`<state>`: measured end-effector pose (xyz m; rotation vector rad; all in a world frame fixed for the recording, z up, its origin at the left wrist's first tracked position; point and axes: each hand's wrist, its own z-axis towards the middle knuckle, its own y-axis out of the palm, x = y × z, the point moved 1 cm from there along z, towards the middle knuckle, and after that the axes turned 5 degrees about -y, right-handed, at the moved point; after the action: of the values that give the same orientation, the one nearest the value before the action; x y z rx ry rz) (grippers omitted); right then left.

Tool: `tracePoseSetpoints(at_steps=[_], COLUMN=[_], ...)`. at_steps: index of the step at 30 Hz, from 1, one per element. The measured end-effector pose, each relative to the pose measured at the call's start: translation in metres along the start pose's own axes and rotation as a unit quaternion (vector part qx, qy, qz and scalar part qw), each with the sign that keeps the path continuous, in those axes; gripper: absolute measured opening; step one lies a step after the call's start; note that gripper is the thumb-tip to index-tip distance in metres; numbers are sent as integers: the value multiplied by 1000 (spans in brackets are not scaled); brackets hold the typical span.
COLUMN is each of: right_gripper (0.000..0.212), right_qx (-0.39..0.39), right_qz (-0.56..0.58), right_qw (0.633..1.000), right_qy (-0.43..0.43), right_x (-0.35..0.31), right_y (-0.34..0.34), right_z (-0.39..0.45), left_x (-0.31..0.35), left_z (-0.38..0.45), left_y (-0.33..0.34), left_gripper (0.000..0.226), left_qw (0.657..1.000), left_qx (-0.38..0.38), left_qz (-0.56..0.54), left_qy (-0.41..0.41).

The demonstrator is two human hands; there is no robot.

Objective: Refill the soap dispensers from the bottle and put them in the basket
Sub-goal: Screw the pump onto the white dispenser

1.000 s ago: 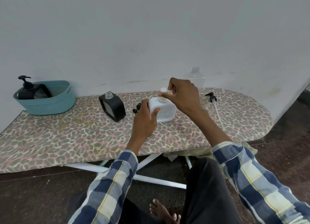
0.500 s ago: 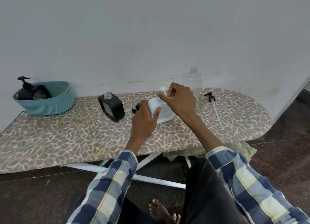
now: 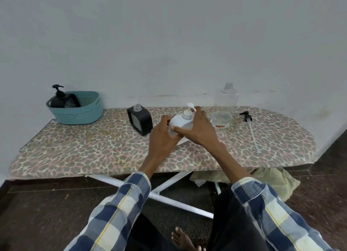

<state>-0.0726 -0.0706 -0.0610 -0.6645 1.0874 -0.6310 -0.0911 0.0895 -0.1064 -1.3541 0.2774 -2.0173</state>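
Basket (image 3: 78, 109): far left of board – one black dispenser (image 3: 60, 99) inside.
Black bottle (image 3: 139, 119): uncapped, mid-board.
Left hand (image 3: 162, 136): wrapped around white dispenser (image 3: 181, 122).
Right hand (image 3: 199, 129): fingers clasp the same dispenser – pump fitted.
Clear bottle (image 3: 224, 105): right, open.

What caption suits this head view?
Both hands, left hand and right hand, grip the white dispenser on the ironing board.
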Motion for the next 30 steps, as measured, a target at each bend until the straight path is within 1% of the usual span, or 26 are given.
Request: tracePoseSetpoints(at_steps=[3,9,14,16,19,22,23,24,26,30], right_gripper=[99,92,98,101,103,96,93,92,92,98], right_qx=[-10,-18,-40,-50,-61,-67,-68,-70,-69,-68], right_qz=[4,12,81,114,166,183,185,186,187,193], right_qw=[999,995,988,984,974,971,970,969,967,961], right_qy=[-36,-102,-122,-127,-141,-140,-141,-144,-159,-185], right_x=[-30,-99,-156,-176,-202,-225,-233,-240,-253,-275], right_y=[1,5,24,38,63,87,96,104,119,145], right_z=[1,10,32,42,59,82,91,100,118,155], left_x=[-5,-16,-41,-58,-87,-120,-132,-144,-167,-209], left_z=[-8,-11,-5,-1,7,21,28,36,53,86], left_y=[-28,-99,-166,-191,-224,-252,-259,-265,-274,-276], left_gripper=[63,57,49,43,32,17,15,17,28,54], left_qw=[999,992,987,984,977,963,957,952,947,947], left_qx=[36,104,138,158,207,262,277,289,300,294], left_qz=[-10,-31,18,32,36,59,68,72,62,36], left_qy=[6,57,82,72,30,-31,-50,-66,-93,-127])
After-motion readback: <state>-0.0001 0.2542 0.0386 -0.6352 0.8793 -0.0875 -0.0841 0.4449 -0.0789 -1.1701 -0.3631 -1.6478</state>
